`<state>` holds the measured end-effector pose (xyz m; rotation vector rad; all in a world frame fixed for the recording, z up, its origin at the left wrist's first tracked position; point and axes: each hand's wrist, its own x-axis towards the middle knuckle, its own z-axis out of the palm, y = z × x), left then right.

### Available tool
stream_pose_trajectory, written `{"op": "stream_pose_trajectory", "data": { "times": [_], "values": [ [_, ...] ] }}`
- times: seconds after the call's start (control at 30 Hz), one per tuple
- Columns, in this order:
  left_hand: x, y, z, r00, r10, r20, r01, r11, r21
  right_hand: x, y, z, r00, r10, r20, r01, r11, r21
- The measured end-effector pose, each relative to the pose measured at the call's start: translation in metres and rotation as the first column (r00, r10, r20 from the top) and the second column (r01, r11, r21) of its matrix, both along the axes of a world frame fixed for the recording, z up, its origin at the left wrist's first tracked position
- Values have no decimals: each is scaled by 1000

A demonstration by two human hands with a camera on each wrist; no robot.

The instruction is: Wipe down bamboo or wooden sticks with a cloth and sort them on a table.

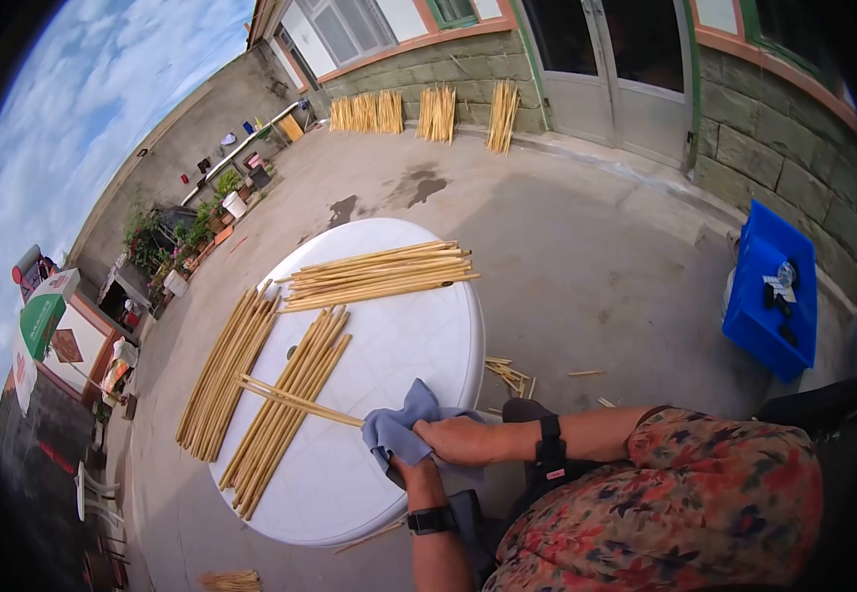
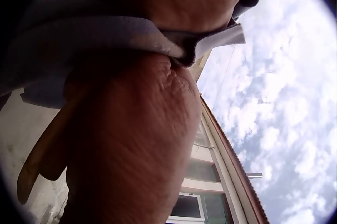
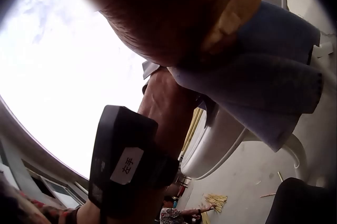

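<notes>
Both hands meet at the near edge of the white round table in the head view. My left hand (image 1: 411, 472) grips a blue-grey cloth (image 1: 404, 419) wrapped around two pale wooden sticks (image 1: 300, 400). Close beside it, my right hand (image 1: 453, 439) holds the sticks, partly covered by the cloth. The sticks reach from the cloth over a bundle on the table. Their blunt stick ends (image 3: 237, 13) stick out by my right hand in the right wrist view. The cloth (image 3: 253, 84) hangs loose there. Much of the fingers is hidden by the cloth.
On the white table (image 1: 428, 345) lie a left row of sticks (image 1: 226, 375), a middle row (image 1: 288, 414) and a far row (image 1: 379, 276). More bundles (image 1: 436, 113) lean against the house wall. A blue crate (image 1: 759, 296) stands at right; stick offcuts (image 1: 507, 373) lie on the ground.
</notes>
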<state>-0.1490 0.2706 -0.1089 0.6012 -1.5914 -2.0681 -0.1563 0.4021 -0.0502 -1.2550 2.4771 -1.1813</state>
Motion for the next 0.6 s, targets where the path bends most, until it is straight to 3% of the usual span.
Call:
{"op": "stream_pose_trajectory", "data": {
  "times": [0.07,0.13,0.23,0.27,0.4,0.5,0.53,0.6],
  "values": [
    [-3,-5,1,1000,5,-26,-2,996,93,-1,1,3,1000,20,-14,-20,1000,2],
    [3,-3,16,997,78,-21,-71,972,225,6,8,9,998,37,-55,-27,985,171],
    [7,-10,31,1000,-5,13,2,979,204,13,23,-1,1000,18,-17,-16,995,97],
    [-6,-26,1,993,118,23,-120,977,178,14,29,0,1000,14,-15,-13,995,96],
    [-14,-40,3,998,59,16,-60,987,150,26,63,-3,999,0,-39,4,995,98],
    [-10,-27,38,989,119,91,-124,991,43,33,86,-6,1000,-18,-23,20,997,74],
    [-14,-39,27,995,62,79,-72,988,133,35,93,-6,1000,-22,8,21,996,92],
    [-19,-45,20,994,66,82,-75,991,110,37,101,-8,999,-23,34,20,996,84]
  ]
}}
